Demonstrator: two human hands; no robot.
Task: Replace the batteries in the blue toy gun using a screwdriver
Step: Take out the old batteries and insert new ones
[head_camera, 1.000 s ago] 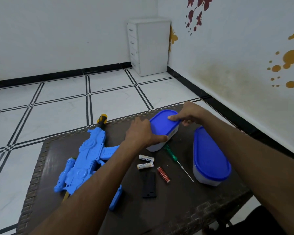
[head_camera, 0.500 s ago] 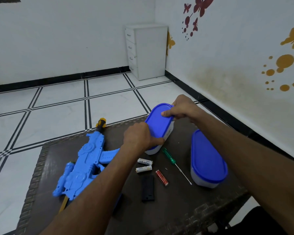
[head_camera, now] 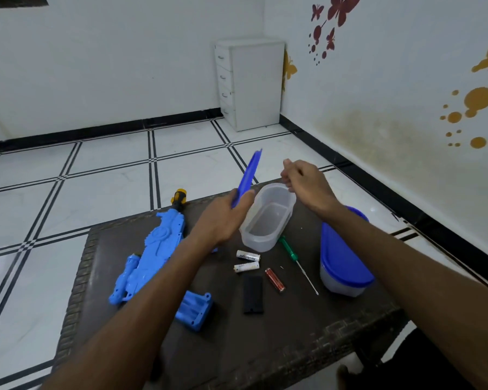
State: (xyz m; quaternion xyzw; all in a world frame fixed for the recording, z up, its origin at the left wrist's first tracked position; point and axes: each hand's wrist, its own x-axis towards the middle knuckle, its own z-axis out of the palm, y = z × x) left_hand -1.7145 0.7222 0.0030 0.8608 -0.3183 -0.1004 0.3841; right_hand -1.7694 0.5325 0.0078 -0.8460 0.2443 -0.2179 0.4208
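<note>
Left hand (head_camera: 223, 218) grip holds the flat blue plastic lid (head_camera: 248, 177), lifted off the clear oval plastic container (head_camera: 268, 220); right hand (head_camera: 302, 181) hangs slack, holding nothing. Blue plastic toy gun (head_camera: 152, 249) lies left on the dark table (head_camera: 293, 333). Advise: set lid aside, clear of the loose batteries (head_camera: 247, 261).

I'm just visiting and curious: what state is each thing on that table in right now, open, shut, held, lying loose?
Small container: open, looks empty.
Blue lid: off, gripped by left hand.
Right hand: above the container rim, fingers loosely curled, holding nothing.
Large container: lid on.
Blue toy gun: lying flat.
Battery holder: out, empty.
Black cover: off, lying flat.
Batteries: loose.
Green screwdriver: lying unused.
</note>
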